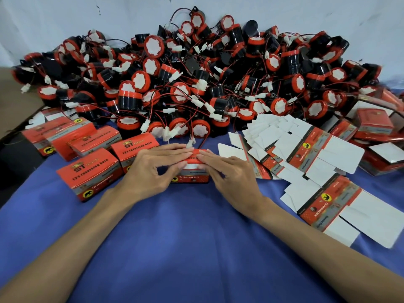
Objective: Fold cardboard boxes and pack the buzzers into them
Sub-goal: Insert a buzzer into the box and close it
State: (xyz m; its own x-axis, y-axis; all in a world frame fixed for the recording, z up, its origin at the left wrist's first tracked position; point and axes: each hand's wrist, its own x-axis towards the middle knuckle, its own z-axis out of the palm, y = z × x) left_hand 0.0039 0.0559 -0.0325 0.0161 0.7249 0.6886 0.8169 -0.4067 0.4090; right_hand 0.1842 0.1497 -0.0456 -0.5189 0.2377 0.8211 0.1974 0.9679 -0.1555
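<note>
The step in hand looks like closing. A red box (189,177) stands at the centre of the blue-covered tabletop (196,237), just in front of the pile of buzzers (196,79), and both hands are on its top flap. The left hand (157,171) and the right hand (228,174) lay nearly straight fingers (175,149) flat on the flap, tips almost meeting and thumbs down at the front face; neither hand is curled round the box.

Its contents are hidden. A white connector (191,141) on red and black leads sticks up at the rear edge, so a buzzer is probably inside with its lead not yet tucked — though the lead may belong to the pile.

The next move likely calls for pushing that lead in and seating the flap without trapping the wire. To the left lie closed boxes (87,171) — contents unseen. To the right, flat unfolded blanks (306,149) hold nothing.
</note>
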